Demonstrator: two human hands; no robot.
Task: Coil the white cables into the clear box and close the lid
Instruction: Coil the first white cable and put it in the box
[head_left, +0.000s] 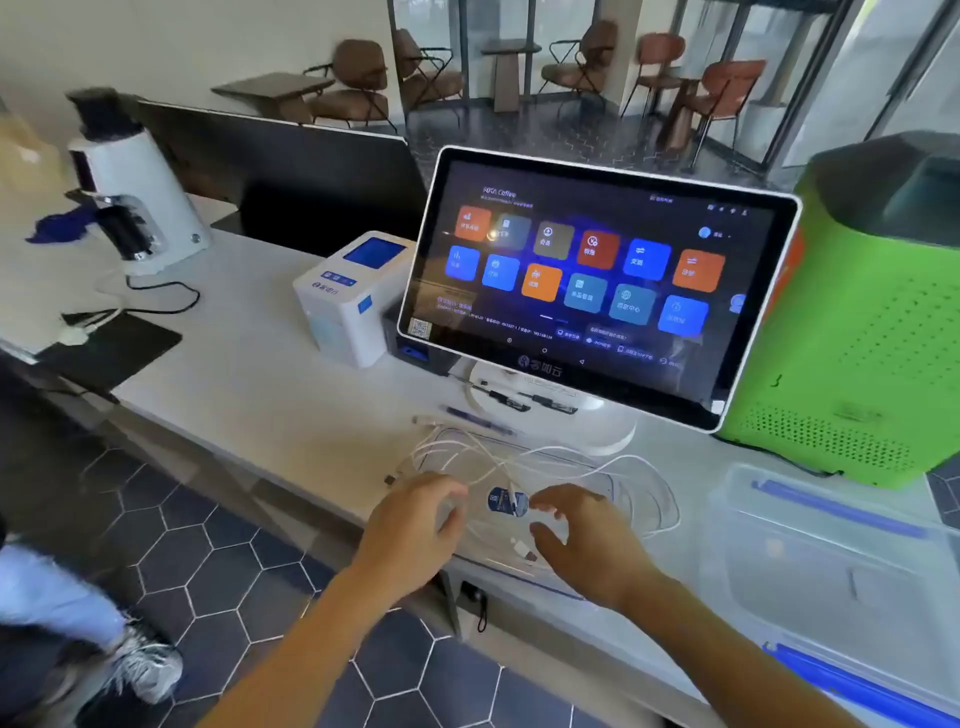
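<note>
A loose tangle of white cables (519, 457) lies at the counter's front edge on a flat clear plastic piece (605, 483) with a blue sticker (508, 502); I cannot tell if that piece is a lid or a shallow tray. To the right stands a larger clear box (831, 587) with blue latches, open on top. My left hand (415, 525) hovers over the left of the tangle with its fingers curled onto strands; blur hides any grip. My right hand (582, 540) is just right of the sticker, fingers and thumb apart, holding nothing. A white plug (519, 548) lies between my hands.
A touchscreen terminal (597, 280) on a white stand rises right behind the cables, with pens (483, 421) at its foot. A green machine (857, 338) is on the right, a white receipt printer (353, 296) and a coffee grinder (130, 192) on the left. The counter edge drops to tiled floor.
</note>
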